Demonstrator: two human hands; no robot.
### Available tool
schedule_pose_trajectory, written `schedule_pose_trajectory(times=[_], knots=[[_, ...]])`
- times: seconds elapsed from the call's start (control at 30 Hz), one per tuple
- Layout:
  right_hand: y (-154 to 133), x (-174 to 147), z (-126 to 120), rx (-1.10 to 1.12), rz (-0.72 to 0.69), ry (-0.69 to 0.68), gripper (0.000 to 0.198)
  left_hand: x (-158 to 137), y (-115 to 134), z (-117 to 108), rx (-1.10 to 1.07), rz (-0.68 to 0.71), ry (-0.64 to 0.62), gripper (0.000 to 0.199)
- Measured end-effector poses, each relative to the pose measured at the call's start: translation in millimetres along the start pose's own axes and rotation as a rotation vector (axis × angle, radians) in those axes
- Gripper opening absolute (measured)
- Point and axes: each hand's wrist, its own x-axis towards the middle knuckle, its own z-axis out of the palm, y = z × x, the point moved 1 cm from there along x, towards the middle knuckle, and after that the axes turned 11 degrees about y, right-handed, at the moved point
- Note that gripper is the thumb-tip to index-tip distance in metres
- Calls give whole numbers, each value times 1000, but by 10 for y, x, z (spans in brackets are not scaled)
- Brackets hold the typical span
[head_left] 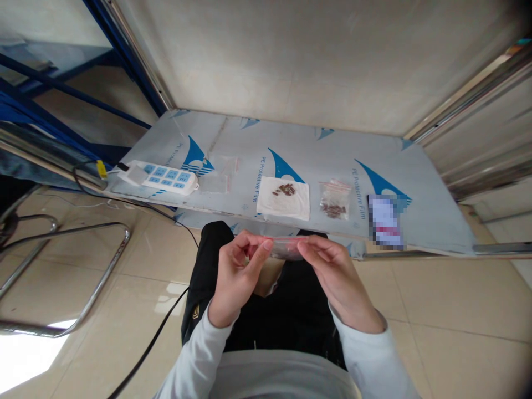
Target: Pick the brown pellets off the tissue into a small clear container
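Note:
Between my two hands, above my lap, is a small clear zip bag (286, 250) with a red strip along its top edge. My left hand (243, 263) pinches one end of that strip between thumb and fingers. The other end is pinched by my right hand (328, 266). Whether anything lies inside this bag I cannot make out. Beyond my hands, a white paper napkin (270, 209) on the table carries a small heap of brown pieces (286, 190). To its right lies another clear zip bag (334, 197) with brown pieces at its bottom.
A white power strip (162, 176) lies at the table's left, with flat clear bags (216, 184) beside it. A pixelated phone-like object (385, 221) rests near the right front edge of the table (432, 221). A metal-framed chair (120, 244) stands left; a black cable (166, 316) hangs beside my leg.

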Motion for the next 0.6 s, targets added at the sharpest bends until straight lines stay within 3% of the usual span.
schedule_pose_trajectory(times=[0.1, 0.27, 0.43, 0.6], knots=[[44, 12, -3, -69, 5, -19, 28, -13, -12, 7, -69, -11, 25, 19], [108, -14, 10, -113, -102, 122, 14, -19, -68, 3, -139, 16, 79, 14], [37, -14, 78, -104, -110, -11, 31, -8, -31, 0, -22, 70, 36, 13], [-21, 28, 141, -176, -127, -70, 17, -6, 18, -20, 100, 157, -66, 11]])
